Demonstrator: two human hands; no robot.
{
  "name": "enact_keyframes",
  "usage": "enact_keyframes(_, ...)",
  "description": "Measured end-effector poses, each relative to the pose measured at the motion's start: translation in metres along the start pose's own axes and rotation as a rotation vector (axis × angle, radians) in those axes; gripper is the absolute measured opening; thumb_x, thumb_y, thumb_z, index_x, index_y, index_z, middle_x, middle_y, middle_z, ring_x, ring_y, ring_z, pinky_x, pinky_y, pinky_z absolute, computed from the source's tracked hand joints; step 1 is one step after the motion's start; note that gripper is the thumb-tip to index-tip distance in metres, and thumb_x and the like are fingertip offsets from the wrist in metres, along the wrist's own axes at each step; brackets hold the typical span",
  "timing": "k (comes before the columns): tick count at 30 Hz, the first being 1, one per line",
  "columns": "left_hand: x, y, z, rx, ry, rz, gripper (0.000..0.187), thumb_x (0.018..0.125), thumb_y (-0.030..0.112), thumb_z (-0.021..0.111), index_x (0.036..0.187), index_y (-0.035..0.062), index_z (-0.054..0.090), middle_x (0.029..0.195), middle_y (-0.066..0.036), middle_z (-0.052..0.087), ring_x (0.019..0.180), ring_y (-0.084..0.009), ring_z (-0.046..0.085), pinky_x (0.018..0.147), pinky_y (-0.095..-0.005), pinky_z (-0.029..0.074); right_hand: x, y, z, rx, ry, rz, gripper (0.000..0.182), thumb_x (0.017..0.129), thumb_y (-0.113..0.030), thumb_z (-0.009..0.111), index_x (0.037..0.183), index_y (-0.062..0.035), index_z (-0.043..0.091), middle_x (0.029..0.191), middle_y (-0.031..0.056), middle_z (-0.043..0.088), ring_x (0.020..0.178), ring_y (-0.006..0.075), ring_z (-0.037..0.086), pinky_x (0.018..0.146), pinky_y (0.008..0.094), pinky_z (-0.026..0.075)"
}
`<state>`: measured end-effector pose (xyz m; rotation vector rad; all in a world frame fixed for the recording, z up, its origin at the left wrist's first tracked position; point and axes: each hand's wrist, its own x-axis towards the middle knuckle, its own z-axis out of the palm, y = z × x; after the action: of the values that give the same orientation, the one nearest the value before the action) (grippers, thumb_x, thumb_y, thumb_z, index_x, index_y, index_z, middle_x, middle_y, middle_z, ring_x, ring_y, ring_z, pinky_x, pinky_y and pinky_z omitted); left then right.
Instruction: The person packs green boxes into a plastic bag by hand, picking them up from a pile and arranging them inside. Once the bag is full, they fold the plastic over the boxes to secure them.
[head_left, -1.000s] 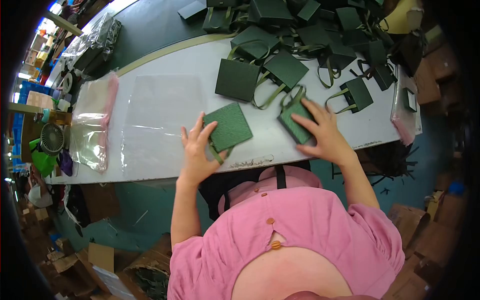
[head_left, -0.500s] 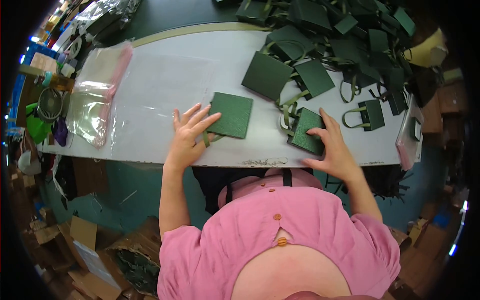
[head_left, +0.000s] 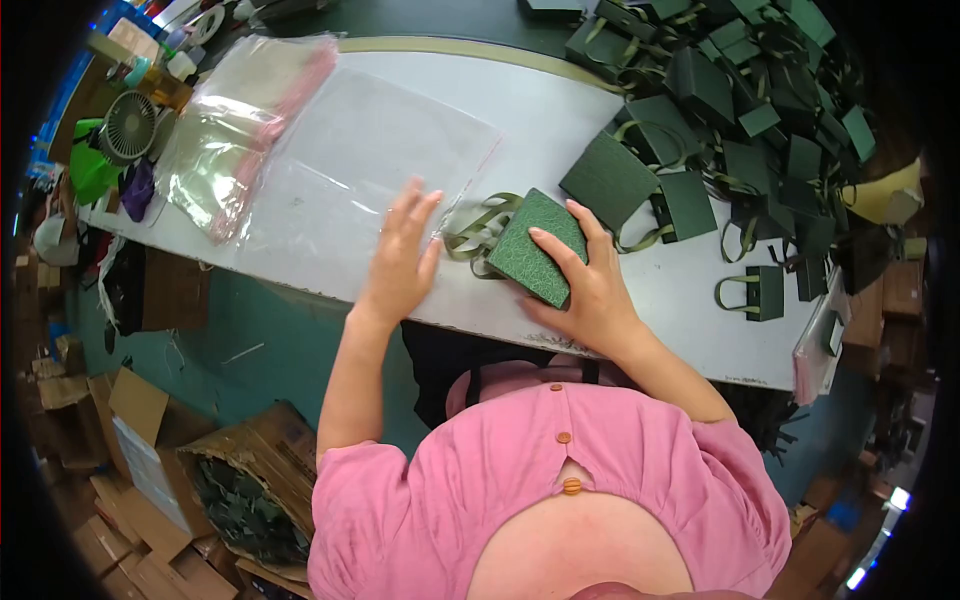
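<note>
My right hand [head_left: 594,290] is closed around a small green gift bag [head_left: 540,246] with a textured face, thumb at the near edge and fingers over its top and far side. Olive ribbon handles [head_left: 486,226] trail from its left side onto the white table. Just left of these ribbons, my left hand [head_left: 402,268] is held with fingers apart, slightly blurred and holding nothing. Beneath and beyond it lies a flat clear plastic bag [head_left: 385,135]. Beyond my right hand rest a larger dark green bag [head_left: 609,181] and another green bag [head_left: 688,205].
A heap of dark green bags [head_left: 765,140] covers the table's far right. Clear plastic bags with pink edges [head_left: 240,130] are stacked at left, beside a small fan [head_left: 130,127]. An open carton [head_left: 250,490] holding green items stands on the floor at lower left.
My right hand has moved left with the green bag. My left hand has let go of the square green bag, which no longer shows separately, and now hovers by the plastic. The view has turned.
</note>
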<state>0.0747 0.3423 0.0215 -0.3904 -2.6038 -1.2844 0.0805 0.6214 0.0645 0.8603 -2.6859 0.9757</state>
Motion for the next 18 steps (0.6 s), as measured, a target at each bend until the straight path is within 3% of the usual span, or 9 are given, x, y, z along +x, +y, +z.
enact_keyframes(1,-0.002,-0.007,-0.007,-0.032,0.087,-0.015,0.049,0.096,0.014,0.062,0.144,0.0076,0.053,0.150,-0.015,0.052,0.141,-0.0360,0.044,0.123,-0.0584,0.015,0.001,0.000,0.001,0.004,-0.013,0.006,0.084,0.065,-0.021,0.091,0.142,-0.0215,0.057,0.153,0.0231,0.034,0.128,0.0431,0.046,0.107,0.0505,0.041)
enact_keyframes(4,-0.003,-0.033,-0.036,0.401,0.110,-0.046,0.059,0.093,0.028,0.069,0.147,0.0127,0.053,0.153,-0.011,0.050,0.146,-0.0385,0.038,0.122,-0.0598,0.018,0.003,-0.001,-0.006,0.063,-0.077,0.058,0.087,0.066,-0.018,0.089,0.145,-0.0212,0.053,0.152,0.0240,0.034,0.131,0.0451,0.044,0.110,0.0493,0.041)
enact_keyframes(6,-0.003,-0.039,-0.043,0.570,-0.005,-0.124,0.062,0.093,0.038,0.069,0.149,0.0141,0.053,0.159,-0.011,0.044,0.148,-0.0379,0.034,0.122,-0.0607,0.017,0.016,0.001,-0.021,0.176,-0.162,0.115,0.089,0.067,-0.016,0.087,0.148,-0.0189,0.050,0.152,0.0242,0.033,0.135,0.0446,0.042,0.113,0.0484,0.039)
enact_keyframes(8,0.001,-0.040,-0.040,0.664,-0.071,-0.137,0.066,0.093,0.044,0.067,0.150,0.0158,0.052,0.162,-0.011,0.041,0.150,-0.0382,0.032,0.121,-0.0611,0.017,0.041,0.006,-0.033,0.869,-0.158,0.317,0.087,0.077,-0.026,0.083,0.151,-0.0067,0.042,0.149,0.0159,0.046,0.141,0.0307,0.045,0.118,0.0446,0.036)
enact_keyframes(10,0.008,-0.026,-0.015,0.681,-0.100,-0.084,0.067,0.094,0.047,0.065,0.153,0.0176,0.050,0.162,-0.010,0.041,0.151,-0.0394,0.031,0.121,-0.0611,0.018,0.066,0.006,-0.014,1.526,-0.058,0.334,0.085,0.084,-0.044,0.079,0.153,-0.0095,0.042,0.147,0.0149,0.051,0.138,0.0327,0.048,0.120,0.0512,0.033)
enact_keyframes(11,0.013,-0.020,0.000,0.638,-0.057,-0.075,0.063,0.095,0.048,0.063,0.148,0.0151,0.053,0.162,-0.011,0.041,0.151,-0.0404,0.028,0.120,-0.0616,0.018,0.082,0.005,0.001,1.720,-0.022,0.249,0.073,0.095,-0.050,0.066,0.150,-0.0075,0.045,0.149,0.0147,0.052,0.137,0.0319,0.050,0.118,0.0560,0.036)
enact_keyframes(14,0.026,-0.022,0.021,0.601,0.007,-0.056,0.054,0.096,0.044,0.064,0.138,0.0117,0.058,0.163,-0.011,0.040,0.151,-0.0417,0.028,0.119,-0.0616,0.020,0.113,0.015,0.053,1.942,-0.018,0.390,0.053,0.101,-0.035,0.061,0.142,-0.0029,0.049,0.137,0.0137,0.059,0.130,0.0304,0.055,0.115,0.0564,0.041)
enact_keyframes(15,0.032,-0.023,0.017,0.526,0.109,-0.074,0.038,0.098,0.034,0.065,0.125,0.0083,0.063,0.157,-0.012,0.048,0.148,-0.0384,0.036,0.119,-0.0609,0.023,0.113,0.023,0.072,1.757,0.046,0.515,0.050,0.102,-0.035,0.059,0.138,-0.0025,0.051,0.137,0.0143,0.059,0.130,0.0315,0.056,0.114,0.0566,0.042)
enact_keyframes(18,0.040,-0.058,-0.010,0.392,0.074,-0.088,0.024,0.099,0.024,0.064,0.115,0.0074,0.065,0.146,-0.012,0.060,0.142,-0.0344,0.047,0.118,-0.0604,0.023,0.112,0.040,0.084,1.836,0.034,0.510,0.049,0.102,-0.032,0.058,0.141,-0.0049,0.048,0.138,0.0144,0.058,0.129,0.0321,0.056,0.113,0.0565,0.045)
